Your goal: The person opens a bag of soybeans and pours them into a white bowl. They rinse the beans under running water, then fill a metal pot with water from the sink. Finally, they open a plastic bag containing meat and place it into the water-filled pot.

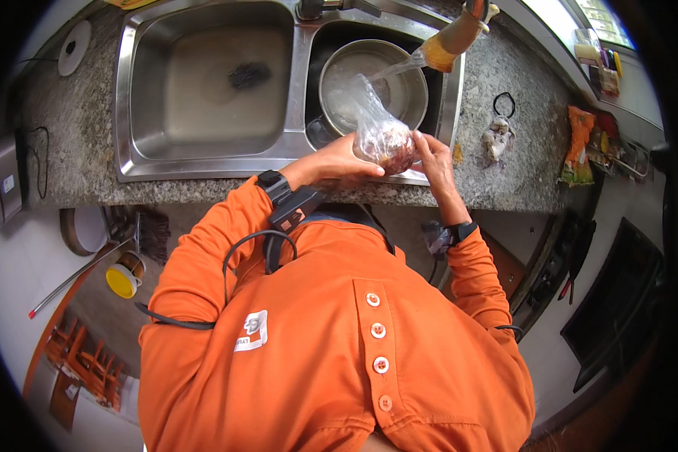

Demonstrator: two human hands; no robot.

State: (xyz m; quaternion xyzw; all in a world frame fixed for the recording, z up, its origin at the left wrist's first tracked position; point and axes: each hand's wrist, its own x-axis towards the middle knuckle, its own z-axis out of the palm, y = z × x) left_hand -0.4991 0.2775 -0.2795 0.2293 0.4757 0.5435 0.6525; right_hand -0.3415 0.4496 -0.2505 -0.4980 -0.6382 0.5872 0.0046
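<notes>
A clear plastic bag (385, 138) with dark reddish contents is held over the front rim of the right-hand sink basin. I cannot tell what the contents are. My left hand (342, 161) cups the bag from the left, thumb along its lower side. On the other side, my right hand (436, 161) pinches it between thumb and fingers. The bag's loose, twisted upper part reaches over a round metal pot (415, 104) in the basin. A tan and brown sleeve-like piece (455, 42) hangs above, and a clear streak, water or plastic, runs from its tip towards the pot.
Cloudy water and a dark scouring pad (250, 75) lie in the left sink basin (209, 118). A dark faucet (313, 8) stands behind. On the granite counter are a crumpled pale cloth (498, 138), a black ring (504, 104) and an orange packet (578, 147).
</notes>
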